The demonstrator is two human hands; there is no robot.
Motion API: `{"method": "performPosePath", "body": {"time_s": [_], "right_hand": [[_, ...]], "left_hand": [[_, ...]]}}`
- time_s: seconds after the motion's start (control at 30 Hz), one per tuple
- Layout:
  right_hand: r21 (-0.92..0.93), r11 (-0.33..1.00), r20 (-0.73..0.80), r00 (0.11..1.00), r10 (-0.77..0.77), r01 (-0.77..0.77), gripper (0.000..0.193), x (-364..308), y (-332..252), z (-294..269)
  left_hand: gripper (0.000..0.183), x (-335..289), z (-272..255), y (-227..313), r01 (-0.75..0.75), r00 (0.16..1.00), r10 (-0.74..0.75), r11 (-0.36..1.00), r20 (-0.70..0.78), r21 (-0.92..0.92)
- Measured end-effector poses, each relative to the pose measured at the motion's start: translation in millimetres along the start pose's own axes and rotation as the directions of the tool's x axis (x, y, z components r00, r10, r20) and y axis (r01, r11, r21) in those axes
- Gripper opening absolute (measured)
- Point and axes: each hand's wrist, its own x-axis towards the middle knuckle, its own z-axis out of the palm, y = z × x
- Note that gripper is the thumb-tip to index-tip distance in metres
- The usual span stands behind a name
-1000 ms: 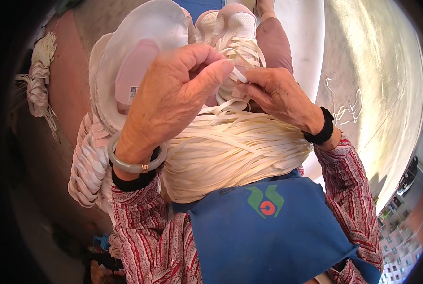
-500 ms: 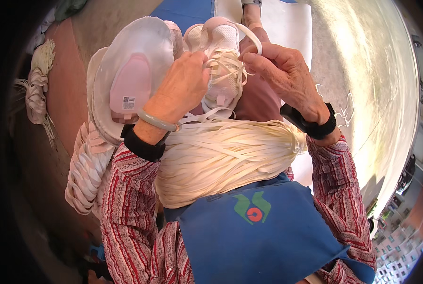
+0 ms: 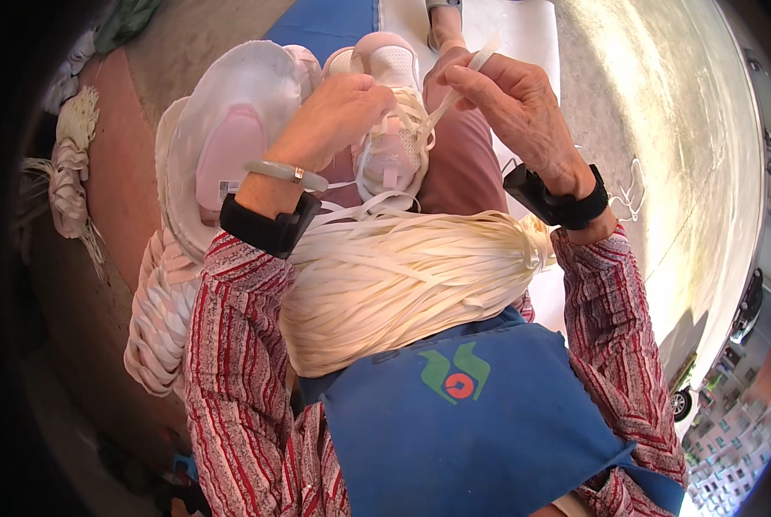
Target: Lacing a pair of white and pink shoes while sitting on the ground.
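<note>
A pink and white sneaker (image 3: pixel 387 164) rests at my lap, its cream laces loosely crossed over the front. At the sneaker's left side is my left hand (image 3: pixel 344 116), its fingers closed on the shoe at the lacing; the fingertips are partly hidden. Up to the right, my right hand (image 3: pixel 516 108) pinches a cream shoelace (image 3: pixel 440 110) between thumb and fingers. That lace runs taut from the sneaker, with a short end sticking up above the hand. A thick bundle of cream laces (image 3: pixel 411 289) lies across my lap, tied at its right end.
Beyond the sneaker stands another pink and white shoe (image 3: pixel 388 59). Stacked white shells with a pink insole (image 3: pixel 232 155) sit to the left, above a braided bundle of pale laces (image 3: pixel 159 332). A blue apron (image 3: pixel 471 422) covers my front. Another lace bundle (image 3: pixel 71 185) lies far left.
My right hand has risen slightly, drawing the lace straight where it looped before. My left hand has moved up a little over the lacing. The sneaker has tilted or shifted slightly toward me.
</note>
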Motion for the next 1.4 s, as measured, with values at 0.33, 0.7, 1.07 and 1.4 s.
{"method": "performPosePath", "body": {"time_s": [0.33, 0.7, 1.07, 1.4], "right_hand": [[-0.09, 0.968, 0.054, 0.97, 0.238, -0.232, 0.029, -5, 12, 5], [-0.252, 0.954, 0.204, 0.955, 0.214, -0.16, 0.028, -11, 19, 7], [-0.235, 0.926, 0.622, 0.778, -0.091, 0.296, 0.011, -36, -3, 25], [-0.212, 0.977, 0.136, 0.989, 0.065, -0.036, 0.017, -29, 12, 27]], "left_hand": [[0.03, 32, -11, 10, -0.314, 0.944, 0.282, 0.927, 0.171, 0.207], [0.024, -8, -15, 5, -0.071, 0.996, 0.078, 0.99, -0.049, 0.118], [0.023, -26, -3, -9, -0.131, 0.975, 0.196, 0.892, -0.108, 0.433], [0.009, -45, -27, -8, -0.139, 0.989, 0.136, 0.987, 0.053, 0.079]]}}
